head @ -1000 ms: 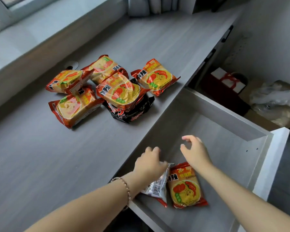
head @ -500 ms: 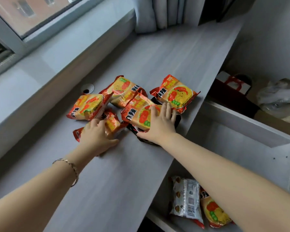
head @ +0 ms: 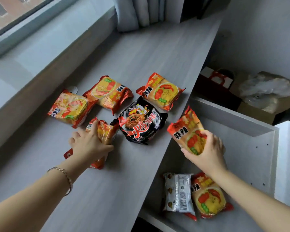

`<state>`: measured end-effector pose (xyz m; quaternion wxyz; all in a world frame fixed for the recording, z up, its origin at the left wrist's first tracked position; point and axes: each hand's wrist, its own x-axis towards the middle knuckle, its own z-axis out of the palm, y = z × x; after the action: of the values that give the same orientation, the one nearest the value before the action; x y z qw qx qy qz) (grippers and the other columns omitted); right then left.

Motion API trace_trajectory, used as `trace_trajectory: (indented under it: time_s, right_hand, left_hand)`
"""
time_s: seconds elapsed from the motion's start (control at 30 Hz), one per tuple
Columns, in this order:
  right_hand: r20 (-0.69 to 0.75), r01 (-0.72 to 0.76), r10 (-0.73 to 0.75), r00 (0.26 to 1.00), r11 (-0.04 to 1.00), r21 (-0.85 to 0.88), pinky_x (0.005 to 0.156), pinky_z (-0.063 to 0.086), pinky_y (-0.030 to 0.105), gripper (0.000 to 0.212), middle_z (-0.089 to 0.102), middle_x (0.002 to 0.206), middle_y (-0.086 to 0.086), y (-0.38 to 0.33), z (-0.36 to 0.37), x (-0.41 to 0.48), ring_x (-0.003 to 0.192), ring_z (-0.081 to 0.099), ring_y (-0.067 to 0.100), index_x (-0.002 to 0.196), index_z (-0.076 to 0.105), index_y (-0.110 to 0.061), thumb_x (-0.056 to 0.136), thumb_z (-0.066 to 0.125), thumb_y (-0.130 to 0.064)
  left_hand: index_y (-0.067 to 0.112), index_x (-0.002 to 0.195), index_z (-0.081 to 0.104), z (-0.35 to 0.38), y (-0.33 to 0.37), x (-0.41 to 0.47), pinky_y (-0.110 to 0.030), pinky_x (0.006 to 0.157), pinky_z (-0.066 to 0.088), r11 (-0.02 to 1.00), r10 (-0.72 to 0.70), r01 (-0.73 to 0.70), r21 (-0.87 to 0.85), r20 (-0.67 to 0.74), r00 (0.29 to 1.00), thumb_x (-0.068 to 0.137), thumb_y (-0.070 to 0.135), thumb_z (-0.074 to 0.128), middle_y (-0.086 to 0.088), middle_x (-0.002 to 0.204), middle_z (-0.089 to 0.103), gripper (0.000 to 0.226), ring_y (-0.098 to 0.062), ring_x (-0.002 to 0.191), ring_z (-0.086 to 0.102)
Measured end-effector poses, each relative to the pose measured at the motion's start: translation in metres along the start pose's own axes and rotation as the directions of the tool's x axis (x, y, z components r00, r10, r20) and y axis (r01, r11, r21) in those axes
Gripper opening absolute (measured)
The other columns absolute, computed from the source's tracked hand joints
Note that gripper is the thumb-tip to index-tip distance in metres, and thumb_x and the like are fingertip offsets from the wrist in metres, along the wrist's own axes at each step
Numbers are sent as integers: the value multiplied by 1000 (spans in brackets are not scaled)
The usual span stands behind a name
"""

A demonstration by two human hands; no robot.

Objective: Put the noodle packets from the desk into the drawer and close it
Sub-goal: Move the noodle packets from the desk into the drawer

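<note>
Left hand grip clenched on an orange-red foil noodle packet lying on the grey wood-grain surface. Black glossy noodle packet just beside it, three more orange packets behind. Right hand grip grasping another orange packet above the open white drawer; two packets already inside.

Window, curtain, red gift bag

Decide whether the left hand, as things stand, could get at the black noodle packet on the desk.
Probably not at once: the left hand is closed on an orange noodle packet. The black noodle packet lies uncovered just to its right on the desk, so the way is free once that hand is emptied.
</note>
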<state>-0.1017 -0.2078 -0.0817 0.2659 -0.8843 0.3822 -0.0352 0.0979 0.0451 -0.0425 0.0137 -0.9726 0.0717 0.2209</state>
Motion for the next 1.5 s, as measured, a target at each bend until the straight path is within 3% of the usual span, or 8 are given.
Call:
trace_trajectory:
  time_s: [0.33,0.6,0.93,1.1,1.23,1.3,1.4,1.5]
  right_hand:
    - [347,-384,467,814,879,-283,107,34,44,99,45,139,19,90,25,-8,129,38,37,137,30,-16,62,64,-70]
    - [332,-332,343,879,939,-90,105,34,41,42,47,131,19,99,12,0,125,39,35,124,50,-10,87,51,-30]
    - [297,-278,269,916,961,-12,98,39,35,27,53,124,14,110,5,9,121,43,28,116,58,-11,89,51,-13]
    - [123,-191,159,980,925,328,89,40,25,24,57,116,11,67,2,23,113,52,25,112,60,-9,90,51,-7]
    - [210,-247,160,965,826,506,82,40,26,47,51,126,12,-2,2,50,114,52,25,128,43,-13,90,52,-38]
    - [376,-345,177,910,825,448,91,40,32,76,39,143,13,-35,8,60,127,44,28,141,25,-11,84,53,-53]
    - [487,-502,284,826,765,404,99,40,38,88,38,146,14,-66,15,66,131,41,31,142,20,-3,80,60,-52]
    - [469,-558,358,808,721,411,79,41,31,82,53,116,9,-64,17,62,105,52,24,130,39,-4,73,67,-55]
  left_hand:
    - [37,147,2,-27,100,-101,-42,88,49,986,166,-166,10,23,986,70,64,61,-18,125,36,100,-37,109,50]
    - [43,147,3,33,206,-116,-48,104,43,839,532,-452,-303,279,800,71,51,69,-13,139,28,101,-39,123,43]
    - [21,150,14,150,216,-76,-41,98,49,946,321,-302,-116,458,829,83,38,64,-15,143,35,85,-33,124,49]
    - [13,121,60,99,202,-86,-33,91,50,757,635,-624,-192,-4,772,91,27,49,-5,133,53,35,-26,117,55]
    - [10,94,60,44,157,-72,-24,50,52,511,676,-852,-116,-557,482,78,12,47,-9,80,68,21,-23,66,66]
    - [7,99,58,27,138,-57,-31,57,53,614,559,-769,-177,-591,582,81,8,49,-14,88,67,20,-29,74,65]
    - [9,111,59,12,123,-36,-31,76,48,757,208,-427,-494,-438,875,89,7,52,-7,117,57,23,-20,97,58]
    - [11,117,56,4,118,-18,-25,78,40,755,108,-304,-581,-348,931,91,9,50,-4,124,53,27,-11,97,52]
